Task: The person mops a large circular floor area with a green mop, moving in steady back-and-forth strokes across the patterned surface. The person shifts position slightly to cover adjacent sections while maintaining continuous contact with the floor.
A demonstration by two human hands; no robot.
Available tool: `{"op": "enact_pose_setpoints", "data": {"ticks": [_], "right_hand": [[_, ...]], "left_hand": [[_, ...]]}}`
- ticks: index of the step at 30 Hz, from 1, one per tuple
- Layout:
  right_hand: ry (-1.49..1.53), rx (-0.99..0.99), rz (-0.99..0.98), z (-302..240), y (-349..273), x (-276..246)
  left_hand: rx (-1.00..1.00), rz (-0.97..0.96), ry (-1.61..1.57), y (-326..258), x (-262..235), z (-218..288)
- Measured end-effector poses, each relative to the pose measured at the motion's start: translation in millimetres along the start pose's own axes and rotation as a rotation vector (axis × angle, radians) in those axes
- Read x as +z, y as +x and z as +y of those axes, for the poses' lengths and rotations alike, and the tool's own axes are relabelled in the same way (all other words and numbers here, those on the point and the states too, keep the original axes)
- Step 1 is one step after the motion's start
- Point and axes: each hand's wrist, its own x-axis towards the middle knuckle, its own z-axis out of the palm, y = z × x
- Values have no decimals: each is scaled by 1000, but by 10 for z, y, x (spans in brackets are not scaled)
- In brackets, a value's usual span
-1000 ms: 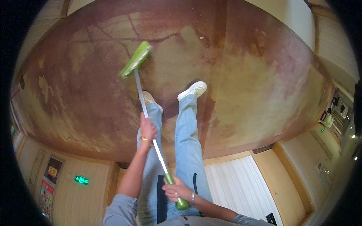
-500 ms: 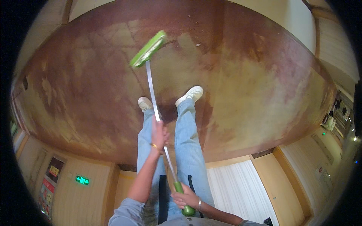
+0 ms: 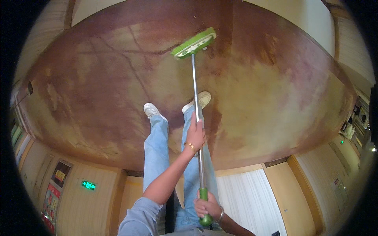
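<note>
A long-handled broom (image 3: 193, 44) reaches away from me over the reddish-brown and olive floor. Green bristles and a white-and-green head top its silver pole. My left hand (image 3: 196, 134), with a gold bracelet at the wrist, is wrapped round the middle of the pole. Lower down, my right hand (image 3: 208, 205) is closed on the green grip at the pole's end, close to my waist. Beside the broom head's right end lies a small white scrap (image 3: 205, 48).
My white shoes (image 3: 150, 110) stand apart on the mottled floor (image 3: 267, 102). Light wooden wall panels and doors (image 3: 291, 188) border the near side. A green lit sign (image 3: 89, 185) hangs on the wall at the lower left. Dark objects (image 3: 356, 114) stand at the far right edge.
The broom head has swung to the right, from left of centre to close by the white scrap. My left hand has moved right with the pole; my right hand has shifted slightly right.
</note>
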Motion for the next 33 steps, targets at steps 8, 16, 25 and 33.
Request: {"op": "enact_pose_setpoints", "data": {"ticks": [8,16,25,33], "right_hand": [[-6,183,-161,-307,8,-50],[-53,-48,62,-823,-471,-212],[-208,30,-108,-644,-610,-283],[63,77,-147,-1023,-353,-194]], "left_hand": [[-19,283,4,-13,-541,-77],[133,62,151,727,582,-554],[-32,127,-42,-178,464,163],[38,116,92,492,321,117]]}}
